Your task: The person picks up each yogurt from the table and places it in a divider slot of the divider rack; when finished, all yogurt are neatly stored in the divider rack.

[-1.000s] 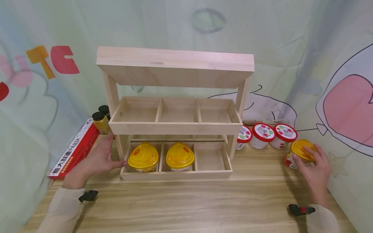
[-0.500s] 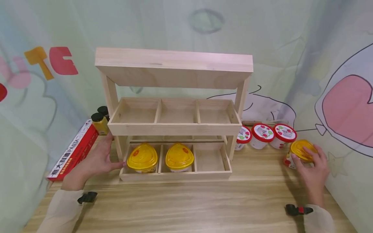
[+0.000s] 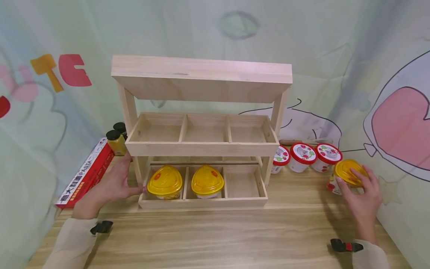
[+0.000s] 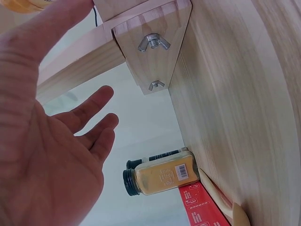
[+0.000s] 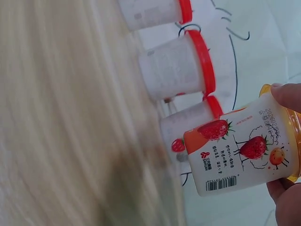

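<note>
Cup (image 3: 344, 174) in right hand (image 3: 364, 198) slightly higher

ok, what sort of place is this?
Probably a staged tabletop, maybe a mock shop display: a printed backdrop behind and on both sides of the table, and a small wooden rack with two yellow-lidded tubs in its lower row.

The head view looks forward and down over the rack (image 3: 203, 149); the closer, sideways-tilted left wrist view shares its jars (image 3: 115, 145), the right its tubs (image 3: 301, 155).
</note>
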Demonstrator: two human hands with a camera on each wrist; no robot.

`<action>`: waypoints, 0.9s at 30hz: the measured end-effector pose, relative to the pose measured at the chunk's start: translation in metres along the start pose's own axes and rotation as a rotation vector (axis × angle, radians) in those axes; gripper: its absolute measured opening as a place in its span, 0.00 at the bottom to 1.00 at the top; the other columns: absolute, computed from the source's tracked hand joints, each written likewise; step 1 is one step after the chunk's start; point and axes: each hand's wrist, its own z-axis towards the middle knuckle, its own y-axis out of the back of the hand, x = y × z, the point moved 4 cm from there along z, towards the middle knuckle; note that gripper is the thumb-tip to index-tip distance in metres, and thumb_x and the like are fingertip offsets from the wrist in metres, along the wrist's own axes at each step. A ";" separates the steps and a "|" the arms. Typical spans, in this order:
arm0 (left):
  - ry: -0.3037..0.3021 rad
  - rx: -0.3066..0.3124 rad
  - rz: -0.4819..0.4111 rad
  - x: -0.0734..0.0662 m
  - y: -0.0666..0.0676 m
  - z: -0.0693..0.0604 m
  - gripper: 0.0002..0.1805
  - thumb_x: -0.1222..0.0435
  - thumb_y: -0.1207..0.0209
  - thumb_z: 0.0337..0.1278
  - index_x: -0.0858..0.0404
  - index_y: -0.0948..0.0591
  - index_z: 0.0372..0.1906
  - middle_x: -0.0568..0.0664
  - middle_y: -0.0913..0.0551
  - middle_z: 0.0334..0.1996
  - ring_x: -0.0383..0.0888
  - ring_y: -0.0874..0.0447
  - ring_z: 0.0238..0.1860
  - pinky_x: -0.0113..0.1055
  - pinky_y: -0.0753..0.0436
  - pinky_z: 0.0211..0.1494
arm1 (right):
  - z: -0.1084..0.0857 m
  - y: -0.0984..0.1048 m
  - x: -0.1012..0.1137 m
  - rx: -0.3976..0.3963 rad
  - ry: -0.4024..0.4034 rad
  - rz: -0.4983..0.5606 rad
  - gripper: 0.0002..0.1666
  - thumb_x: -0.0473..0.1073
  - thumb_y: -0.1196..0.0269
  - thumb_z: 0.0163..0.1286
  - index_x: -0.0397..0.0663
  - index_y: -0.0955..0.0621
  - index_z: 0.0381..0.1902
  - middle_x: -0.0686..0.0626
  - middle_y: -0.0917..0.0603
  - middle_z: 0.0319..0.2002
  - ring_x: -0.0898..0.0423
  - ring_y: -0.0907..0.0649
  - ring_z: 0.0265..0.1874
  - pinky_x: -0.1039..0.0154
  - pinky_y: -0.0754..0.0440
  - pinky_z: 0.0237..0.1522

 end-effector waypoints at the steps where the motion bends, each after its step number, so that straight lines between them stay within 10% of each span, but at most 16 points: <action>1: 0.005 -0.001 0.000 0.000 0.000 0.000 0.85 0.57 0.12 0.34 0.40 0.65 0.89 0.58 0.44 0.86 0.69 0.40 0.81 0.84 0.34 0.72 | -0.001 0.001 0.003 0.001 0.003 0.006 0.30 0.47 0.27 0.72 0.45 0.17 0.69 0.51 0.29 0.82 0.48 0.32 0.82 0.82 0.35 0.74; 27: 0.025 -0.021 -0.010 0.004 -0.002 -0.002 0.82 0.60 0.15 0.41 0.41 0.67 0.89 0.56 0.49 0.89 0.71 0.37 0.80 0.83 0.31 0.69 | -0.022 -0.002 0.087 0.106 0.182 0.248 0.29 0.28 0.24 0.62 0.40 0.13 0.63 0.53 0.24 0.77 0.62 0.25 0.73 0.86 0.26 0.65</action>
